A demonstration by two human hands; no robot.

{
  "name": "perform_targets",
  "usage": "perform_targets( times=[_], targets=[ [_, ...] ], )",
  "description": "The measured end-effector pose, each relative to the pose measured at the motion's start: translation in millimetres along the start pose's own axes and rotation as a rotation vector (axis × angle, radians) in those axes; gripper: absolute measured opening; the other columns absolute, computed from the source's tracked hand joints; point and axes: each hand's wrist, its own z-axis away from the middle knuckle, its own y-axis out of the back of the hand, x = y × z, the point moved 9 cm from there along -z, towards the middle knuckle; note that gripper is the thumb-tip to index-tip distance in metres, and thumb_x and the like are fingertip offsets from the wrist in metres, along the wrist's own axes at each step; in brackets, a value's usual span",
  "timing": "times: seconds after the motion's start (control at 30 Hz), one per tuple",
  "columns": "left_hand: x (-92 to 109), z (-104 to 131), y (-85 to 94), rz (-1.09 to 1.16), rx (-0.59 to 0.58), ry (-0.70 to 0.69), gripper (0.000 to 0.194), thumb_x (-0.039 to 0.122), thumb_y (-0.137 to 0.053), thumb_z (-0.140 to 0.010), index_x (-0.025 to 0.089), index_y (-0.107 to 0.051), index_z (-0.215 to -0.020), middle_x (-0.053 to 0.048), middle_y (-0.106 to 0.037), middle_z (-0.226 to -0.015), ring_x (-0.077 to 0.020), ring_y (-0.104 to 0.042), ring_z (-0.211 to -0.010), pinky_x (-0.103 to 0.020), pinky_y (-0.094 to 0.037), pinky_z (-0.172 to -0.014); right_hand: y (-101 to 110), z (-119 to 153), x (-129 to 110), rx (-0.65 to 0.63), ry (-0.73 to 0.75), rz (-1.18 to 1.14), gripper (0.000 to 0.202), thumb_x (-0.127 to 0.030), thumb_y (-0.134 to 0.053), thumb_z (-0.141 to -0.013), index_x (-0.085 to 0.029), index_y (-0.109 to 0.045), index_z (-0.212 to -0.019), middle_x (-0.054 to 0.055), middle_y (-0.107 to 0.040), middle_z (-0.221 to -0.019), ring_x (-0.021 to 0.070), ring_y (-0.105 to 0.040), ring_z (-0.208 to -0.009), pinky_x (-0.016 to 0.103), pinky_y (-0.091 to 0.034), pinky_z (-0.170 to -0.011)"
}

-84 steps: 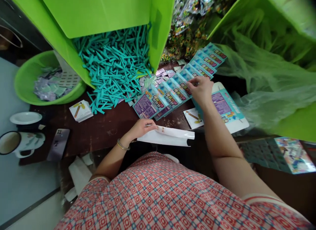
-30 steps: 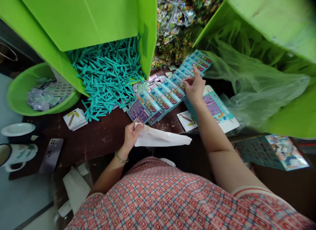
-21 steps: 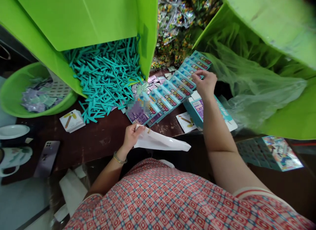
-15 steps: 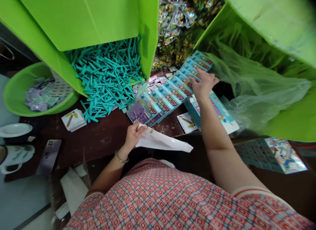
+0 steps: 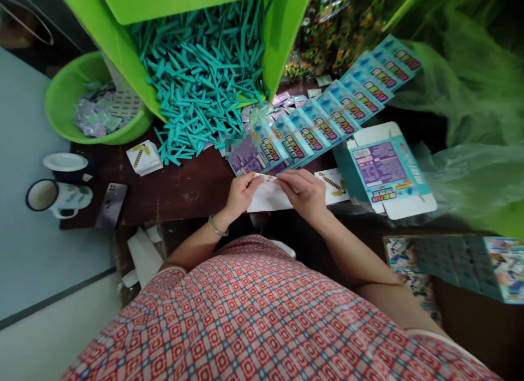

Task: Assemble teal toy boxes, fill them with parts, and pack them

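Observation:
A white paper strip, glossy and with small reddish marks along its top, spans the space between my hands at the table's front edge. My left hand pinches its left end between thumb and fingers. At the other side my right hand has its fingers closed together over the strip's upper edge. Just beyond the hands lies a fanned row of blue printed packets, running up to the right. A flat-lying teal and white carton with open flaps is to the right of my right hand.
Turquoise plastic sticks spill from a green bin. A green basin holds small sachets. Printed cards, a phone and an enamel mug stand left. More printed cards lie beside the carton. Stacked boxes sit lower right.
My right hand has come from the blue packets back to the white strip, beside my left hand. The camera view has shifted, and the carton is now uncovered.

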Motion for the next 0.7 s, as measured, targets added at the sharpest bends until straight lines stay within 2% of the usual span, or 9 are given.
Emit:
perform_targets(
  times=[0.13, 0.2, 0.27, 0.4, 0.5, 0.53, 0.6, 0.63, 0.7],
  targets=[
    [-1.5, 0.7, 4.9, -0.011, 0.060, 0.037, 0.043, 0.047, -0.071, -0.094, 0.018, -0.064, -0.064, 0.003, -0.052, -0.058, -0.0127, -0.044, -0.058, -0.025, -0.034, -0.056, 29.8, 13.0, -32.8, 0.044, 0.212, -0.025, 0.015, -0.030, -0.076, -0.092, -0.041, -0.082, -0.100, 0.001, -0.082, -0.102, 0.0280, -0.077, -0.091, 0.053, -0.064, -0.088],
    [5.0, 1.3, 2.3, -0.025, 0.046, 0.006, 0.041, 0.049, -0.070, -0.094, 0.018, -0.067, -0.067, 0.002, -0.055, -0.060, -0.0132, -0.046, -0.060, -0.025, -0.035, -0.058, 39.2, 11.0, -37.2, 0.057, 0.179, -0.072, 0.021, -0.033, -0.079, -0.091, -0.043, -0.081, -0.109, 0.001, -0.080, -0.113, 0.0309, -0.076, -0.104, 0.057, -0.062, -0.097],
    [13.9, 2.6, -5.8, -0.033, -0.005, -0.037, 0.037, 0.050, -0.069, -0.094, 0.018, -0.072, -0.075, 0.001, -0.063, -0.066, -0.0145, -0.051, -0.064, -0.026, -0.039, -0.062, 35.6, 4.4, -31.6, 0.049, 0.082, -0.093, 0.029, -0.035, -0.077, -0.094, -0.042, -0.078, -0.122, 0.004, -0.079, -0.121, 0.0322, -0.075, -0.111, 0.057, -0.062, -0.099],
    [17.7, 3.9, -17.7, -0.013, -0.074, -0.018, 0.039, 0.053, -0.070, -0.091, 0.018, -0.072, -0.074, -0.001, -0.063, -0.065, -0.0146, -0.049, -0.062, -0.026, -0.039, -0.060, 21.5, -0.7, -34.9, 0.070, 0.050, -0.105, 0.031, -0.030, -0.066, -0.101, -0.044, -0.074, -0.128, 0.000, -0.081, -0.096, 0.0290, -0.077, -0.092, 0.054, -0.066, -0.084],
    [5.6, 1.2, -9.2, 0.019, -0.035, 0.053, 0.043, 0.057, -0.072, -0.087, 0.018, -0.069, -0.070, 0.002, -0.053, -0.059, -0.0127, -0.041, -0.058, -0.025, -0.032, -0.054, 36.0, -5.3, -39.1, 0.105, 0.064, -0.183, 0.034, -0.031, -0.070, -0.100, -0.051, -0.070, -0.128, -0.004, -0.078, -0.090, 0.0257, -0.077, -0.081, 0.049, -0.067, -0.073],
    [0.3, 0.2, -4.4, 0.026, -0.016, 0.075, 0.043, 0.057, -0.072, -0.086, 0.018, -0.068, -0.069, 0.002, -0.051, -0.058, -0.0124, -0.040, -0.057, -0.024, -0.030, -0.053, 51.5, -12.1, -32.2, 0.165, 0.052, -0.201, 0.034, -0.033, -0.073, -0.098, -0.050, -0.070, -0.127, -0.005, -0.078, -0.090, 0.0247, -0.076, -0.081, 0.047, -0.067, -0.073],
    [-9.3, -0.7, 3.4, 0.026, -0.002, 0.105, 0.045, 0.058, -0.073, -0.084, 0.018, -0.065, -0.067, 0.003, -0.047, -0.057, -0.0118, -0.038, -0.057, -0.024, -0.028, -0.052, 95.7, -35.6, 0.0, 0.357, 0.004, -0.181, 0.033, -0.040, -0.078, -0.095, -0.042, -0.070, -0.126, -0.002, -0.076, -0.090, 0.0241, -0.076, -0.082, 0.045, -0.066, -0.076],
    [-13.1, -0.5, 5.5, 0.017, -0.011, 0.112, 0.045, 0.058, -0.073, -0.084, 0.018, -0.064, -0.066, 0.003, -0.046, -0.057, -0.0115, -0.037, -0.057, -0.023, -0.027, -0.051, 120.1, -51.1, 24.7, 0.458, -0.032, -0.145, 0.036, -0.042, -0.079, -0.093, -0.037, -0.070, -0.127, 0.000, -0.075, -0.089, 0.0248, -0.077, -0.084, 0.046, -0.065, -0.080],
    [-18.7, 1.5, 7.1, -0.018, -0.047, 0.121, 0.045, 0.056, -0.073, -0.083, 0.017, -0.061, -0.064, 0.004, -0.044, -0.056, -0.0109, -0.037, -0.057, -0.022, -0.027, -0.052, 156.3, -89.4, 86.9, 0.522, -0.141, -0.046, 0.047, -0.048, -0.076, -0.093, -0.031, -0.064, -0.135, 0.003, -0.074, -0.092, 0.0267, -0.076, -0.090, 0.050, -0.064, -0.088]
  ],
)
